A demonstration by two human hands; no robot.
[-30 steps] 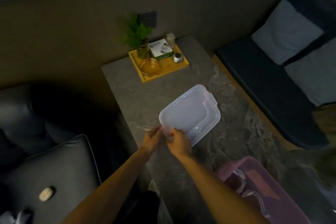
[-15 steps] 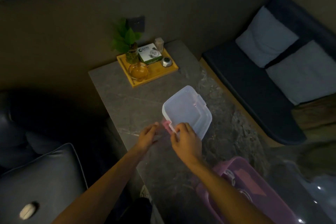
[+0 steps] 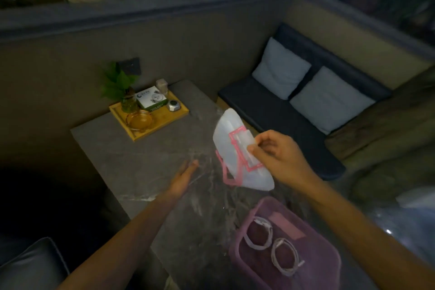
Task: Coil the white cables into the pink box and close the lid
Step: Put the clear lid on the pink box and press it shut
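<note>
Head view, dim light, and my right hand (image 3: pixel 277 155) has the lid (image 3: pixel 237 155) up off the surface (image 3: pixel 146 167), tipped steeply on edge, fingers and thumb pinched on its near rim by one of the pink clips (image 3: pixel 244 146). A second pink clip (image 3: pixel 227 172) hangs off the lower left edge. The lid is translucent white and blurred, so I can't make out finer detail on it.

My left hand (image 3: pixel 182 178) is off the lid altogether, flat and loose with fingers stretched out, holding nothing, low over the grey marbled top. I can't tell if it touches the stone.

Down at the near right corner sits the pink box (image 3: pixel 329 263), open, no lid on it. Inside lie the two white cables (image 3: pixel 273 246), each wound into a ring, side by side on the bottom, the rings close together. The lid hangs above and beyond the box, well apart from its rim.

Far end of the surface: a wooden tray (image 3: pixel 179 113) carrying a small green plant (image 3: pixel 118 85), a glass dish (image 3: pixel 140 121), a little white-and-green carton (image 3: pixel 151 99) and a silvery object (image 3: pixel 173 105). To the right, a dark bench (image 3: pixel 266 110) with two pale cushions (image 3: pixel 280 68).
</note>
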